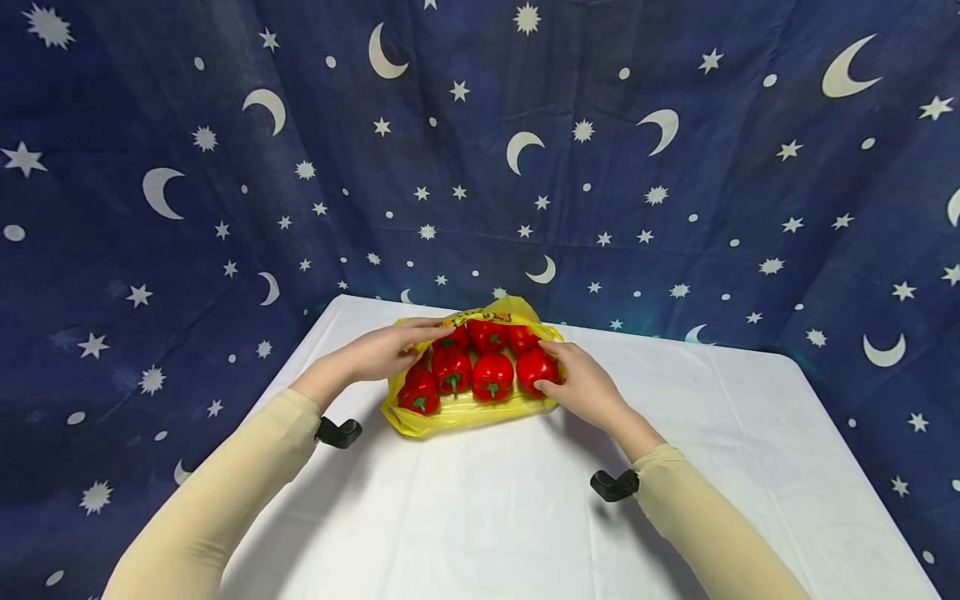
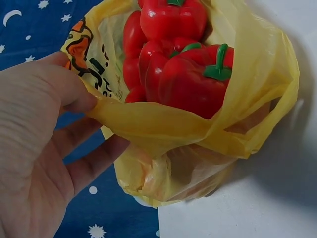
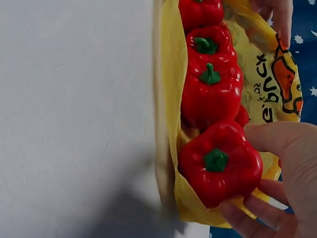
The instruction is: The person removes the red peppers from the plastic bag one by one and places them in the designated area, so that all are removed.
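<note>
A yellow plastic bag (image 1: 450, 423) lies on the table with its mouth spread wide, and several red bell peppers (image 1: 492, 377) with green stems sit inside. At the bag's left side, my left hand (image 1: 386, 350) pinches the rim between thumb and forefinger, as the left wrist view shows; its other fingers lie along the outside. My right hand (image 3: 287, 173) grips the rightmost red bell pepper (image 3: 220, 163), thumb on one side and fingers on the other. That pepper is at the bag's right end, beside the other peppers. Parts of the rear peppers are hidden.
A white cloth covers the table (image 1: 480, 517), whose far edge runs just behind the bag. Beyond it hangs a dark blue curtain (image 1: 480, 167) with moons and stars. Black wrist devices (image 1: 615, 485) sit below both hands.
</note>
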`<state>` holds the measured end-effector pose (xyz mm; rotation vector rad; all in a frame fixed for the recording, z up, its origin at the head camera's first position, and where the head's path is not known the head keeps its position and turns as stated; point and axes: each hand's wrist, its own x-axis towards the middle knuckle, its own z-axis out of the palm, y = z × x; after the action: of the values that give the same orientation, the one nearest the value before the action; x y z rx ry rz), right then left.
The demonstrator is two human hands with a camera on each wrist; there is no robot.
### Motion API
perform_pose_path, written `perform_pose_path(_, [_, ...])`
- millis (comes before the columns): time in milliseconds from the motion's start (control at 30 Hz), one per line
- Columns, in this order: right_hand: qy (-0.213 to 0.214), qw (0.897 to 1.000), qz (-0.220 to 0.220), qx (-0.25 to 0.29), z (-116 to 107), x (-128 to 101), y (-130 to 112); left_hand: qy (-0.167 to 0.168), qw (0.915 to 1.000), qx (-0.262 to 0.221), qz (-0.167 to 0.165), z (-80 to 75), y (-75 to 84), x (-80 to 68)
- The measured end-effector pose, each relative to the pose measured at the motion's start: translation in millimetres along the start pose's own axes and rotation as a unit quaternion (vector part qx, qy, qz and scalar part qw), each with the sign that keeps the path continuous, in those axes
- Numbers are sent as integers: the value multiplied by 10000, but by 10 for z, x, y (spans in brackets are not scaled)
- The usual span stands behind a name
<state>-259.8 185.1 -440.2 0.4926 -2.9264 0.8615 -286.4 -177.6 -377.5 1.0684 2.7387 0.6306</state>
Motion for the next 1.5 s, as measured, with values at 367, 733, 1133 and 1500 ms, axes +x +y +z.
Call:
perform_pose_path(367, [-8,9986,372,-371,143,34,-49,-36,9986,501,147,31,1,43])
perform_pose_path(733, [-460,9957,597,539,66,102,36,-166,9995,261,67,18,27,134])
perform_pose_path(1133, [-2170,9163,1789,2853,-135,288,105,-450,9980,453,8,3,80,188])
perform_pose_path(1500, [-2070,9241,1722,2713,-34,337,97,-611,9938,906,-200,7,102,229])
